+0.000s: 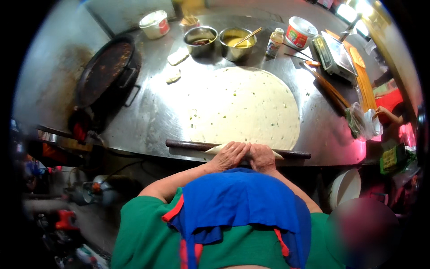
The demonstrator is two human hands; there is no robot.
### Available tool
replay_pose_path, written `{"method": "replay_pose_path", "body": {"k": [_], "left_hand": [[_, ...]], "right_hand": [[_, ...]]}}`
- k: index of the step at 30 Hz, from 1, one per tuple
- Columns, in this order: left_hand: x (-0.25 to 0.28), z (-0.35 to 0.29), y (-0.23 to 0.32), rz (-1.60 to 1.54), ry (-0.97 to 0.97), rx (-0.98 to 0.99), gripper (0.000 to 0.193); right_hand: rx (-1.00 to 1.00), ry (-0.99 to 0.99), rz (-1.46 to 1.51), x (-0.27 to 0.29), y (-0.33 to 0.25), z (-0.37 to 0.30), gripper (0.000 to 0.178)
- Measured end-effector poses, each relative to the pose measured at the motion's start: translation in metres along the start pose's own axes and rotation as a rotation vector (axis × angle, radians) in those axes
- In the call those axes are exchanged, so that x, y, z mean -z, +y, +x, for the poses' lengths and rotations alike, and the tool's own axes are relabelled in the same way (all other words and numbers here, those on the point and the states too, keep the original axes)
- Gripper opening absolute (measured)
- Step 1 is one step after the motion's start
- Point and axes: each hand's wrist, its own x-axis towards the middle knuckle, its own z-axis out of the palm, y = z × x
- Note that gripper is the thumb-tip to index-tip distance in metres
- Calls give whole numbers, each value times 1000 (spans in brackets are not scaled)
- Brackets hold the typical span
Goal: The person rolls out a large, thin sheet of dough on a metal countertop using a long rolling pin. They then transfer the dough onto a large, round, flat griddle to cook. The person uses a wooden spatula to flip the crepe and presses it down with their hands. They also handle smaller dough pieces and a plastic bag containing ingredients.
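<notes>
A large round sheet of dough, flecked with green bits, lies flat on the steel table. Its near edge is wrapped around a long dark rolling pin along the table's front edge. My left hand curls over the dough-covered middle of the pin. Right beside it, my right hand grips the same stretch with its fingers bent. The two hands touch or nearly touch, and the pin's dark ends stick out on both sides. My thumbs are mostly hidden.
At the left stands a big black pan. Two dough pieces lie near steel bowls, one of several containers at the back. A bottle, a tub, a scale and a wooden stick occupy the right; another person's hand is beyond.
</notes>
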Motion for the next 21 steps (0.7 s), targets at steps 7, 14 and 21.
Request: {"method": "replay_pose_path", "body": {"k": [7,14,21], "left_hand": [[-11,0,-10,119,40,-20,63],[5,32,-35,96,-26,238,61],[9,84,-85,217,41,485,62]], "right_hand": [[-2,6,31,4,0,5,61],[-116,-7,92,46,11,74,63],[-176,153,-204,12,54,123,55]]}}
